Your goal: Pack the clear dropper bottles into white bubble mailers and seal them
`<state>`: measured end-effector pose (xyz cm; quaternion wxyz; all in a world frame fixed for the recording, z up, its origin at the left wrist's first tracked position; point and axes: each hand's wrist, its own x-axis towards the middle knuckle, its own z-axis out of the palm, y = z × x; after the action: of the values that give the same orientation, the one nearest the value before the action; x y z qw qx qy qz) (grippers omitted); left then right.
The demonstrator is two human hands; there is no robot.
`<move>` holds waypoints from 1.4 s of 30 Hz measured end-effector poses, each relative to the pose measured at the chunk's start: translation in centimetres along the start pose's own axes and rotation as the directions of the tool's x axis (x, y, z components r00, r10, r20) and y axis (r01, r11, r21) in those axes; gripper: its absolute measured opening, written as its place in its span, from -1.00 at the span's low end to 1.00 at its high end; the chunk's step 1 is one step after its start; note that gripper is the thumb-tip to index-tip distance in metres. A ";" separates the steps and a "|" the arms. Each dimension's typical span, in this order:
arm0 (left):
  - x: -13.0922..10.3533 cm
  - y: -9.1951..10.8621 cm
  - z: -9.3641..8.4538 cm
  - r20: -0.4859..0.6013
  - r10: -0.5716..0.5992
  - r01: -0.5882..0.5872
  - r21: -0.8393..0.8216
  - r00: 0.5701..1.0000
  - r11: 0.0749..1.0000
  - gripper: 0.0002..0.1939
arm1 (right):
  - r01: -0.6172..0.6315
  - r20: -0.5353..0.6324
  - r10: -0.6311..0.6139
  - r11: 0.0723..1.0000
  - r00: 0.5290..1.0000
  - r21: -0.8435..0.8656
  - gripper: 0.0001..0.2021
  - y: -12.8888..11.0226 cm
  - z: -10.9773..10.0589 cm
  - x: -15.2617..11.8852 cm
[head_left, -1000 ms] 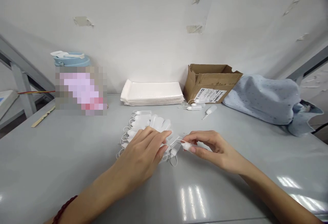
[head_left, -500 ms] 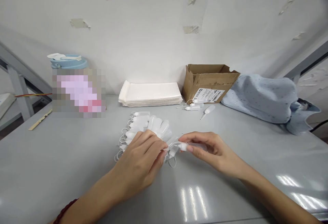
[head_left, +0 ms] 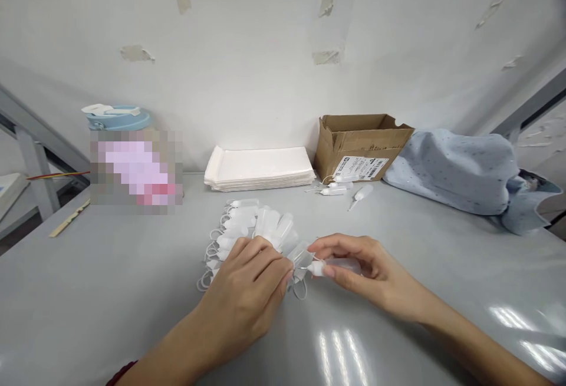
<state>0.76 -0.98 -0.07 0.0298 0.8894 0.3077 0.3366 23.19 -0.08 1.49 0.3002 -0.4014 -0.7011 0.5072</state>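
My right hand grips a small translucent needle-tip bottle between thumb and fingers. The bottle lies nearly level, and its thin metal needle points left at my left fingertips. My left hand is closed in a pinch at the needle's end. Whatever it pinches is too small and covered to make out. Under and behind my left hand lies a cluster of similar bottles, several with thin looped cap tethers at the left side. Part of this cluster is hidden by the hand.
A stack of flat white sheets or packets lies by the wall. Beside it stands an open cardboard box, with several loose bottles before it. Light blue speckled cloth lies at right; a blue-lidded container is at left.
My right hand and its bottle have shifted slightly down, and the needle now shows more plainly. The curved tether between the hands is less visible. The whole view has tilted a little.
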 end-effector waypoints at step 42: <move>-0.2 -0.1 0.3 -0.028 0.032 -0.031 0.038 0.999 0.999 -0.80 | -0.041 0.042 0.038 0.995 0.998 0.087 -0.80 0.2 0.4 0.0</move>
<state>0.79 -0.98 -0.41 0.0036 0.8896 0.3004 0.3441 22.91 -0.22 1.17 0.2932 -0.3913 -0.6759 0.5515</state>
